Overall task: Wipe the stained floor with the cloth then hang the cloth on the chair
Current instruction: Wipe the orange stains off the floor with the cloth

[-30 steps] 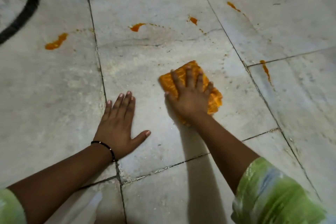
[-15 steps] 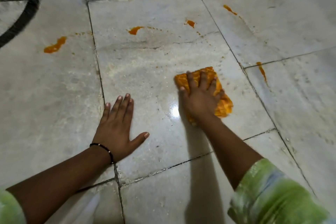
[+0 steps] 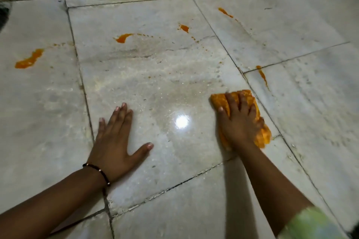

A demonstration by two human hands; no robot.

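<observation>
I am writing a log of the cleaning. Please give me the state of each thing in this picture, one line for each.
cloth: bunched, flat on the floor, under the right hand.
right hand: pressing the cloth, fingers spread.
left hand: open, palm flat on the floor.
floor: wet sheen in the middle, reflecting a light.
orange stains: five spots, not wiped yet.
wristband: on the left wrist.

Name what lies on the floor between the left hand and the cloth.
Only bare wet marble floor with a light glare separates left hand and cloth, head view.
</observation>
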